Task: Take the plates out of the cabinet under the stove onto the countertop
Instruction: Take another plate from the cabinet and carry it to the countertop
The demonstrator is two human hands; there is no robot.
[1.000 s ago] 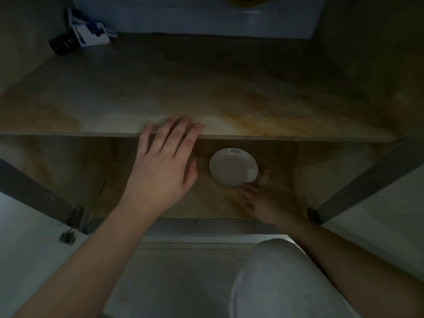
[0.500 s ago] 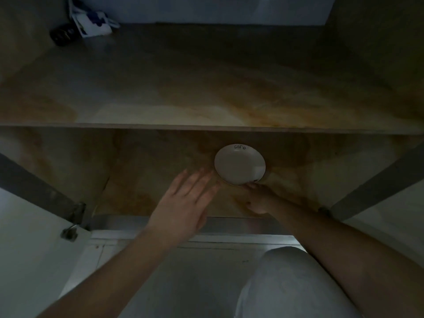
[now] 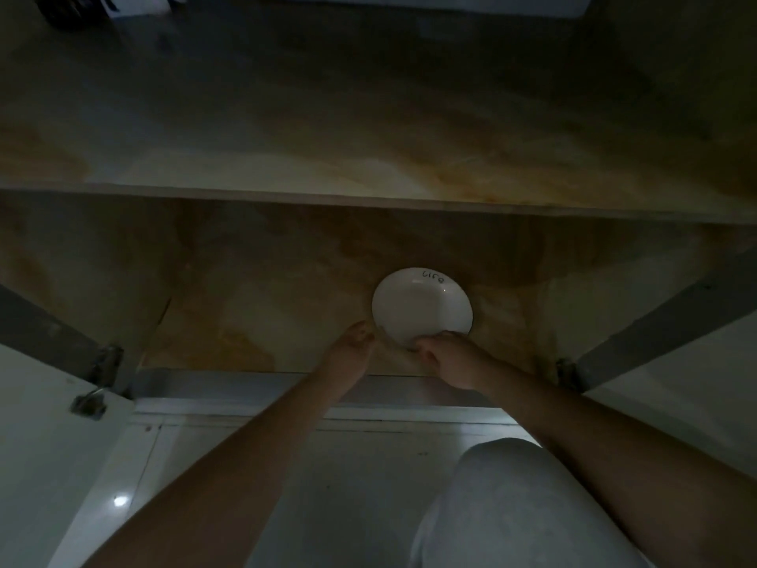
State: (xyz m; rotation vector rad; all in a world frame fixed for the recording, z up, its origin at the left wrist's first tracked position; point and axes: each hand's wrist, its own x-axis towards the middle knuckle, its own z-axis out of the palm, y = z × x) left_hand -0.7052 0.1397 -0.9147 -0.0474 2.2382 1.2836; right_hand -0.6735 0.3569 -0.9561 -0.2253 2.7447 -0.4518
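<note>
The head view looks down into a dim open cabinet, where a single white plate sits on the cabinet floor, toward the right of the middle and under the front edge of the shelf above. A small dark marking shows on its far rim. The right hand has its fingers curled at the plate's near edge and appears to pinch the rim; how far the fingers reach under it cannot be told in this light. The left hand lies just beside the plate's near-left edge with its fingers bunched toward the rim, holding nothing as far as can be seen; whether it touches the plate is unclear.

The likely trouble is a slip: a glazed plate gripped only at one edge could tilt and drop back onto the cabinet floor if lifted before the second hand supports it. The low shelf edge overhead is another risk, since a plate raised too steeply could knock against it. The poor light makes a misjudged grip easier.

As for what the cabinet holds, only this one plate shows on the floor level. On the shelf, at the far left corner, there is a dark round object beside a white package, both cut off by the frame. Both cabinet doors stand open, the left one showing its hinge.
</note>
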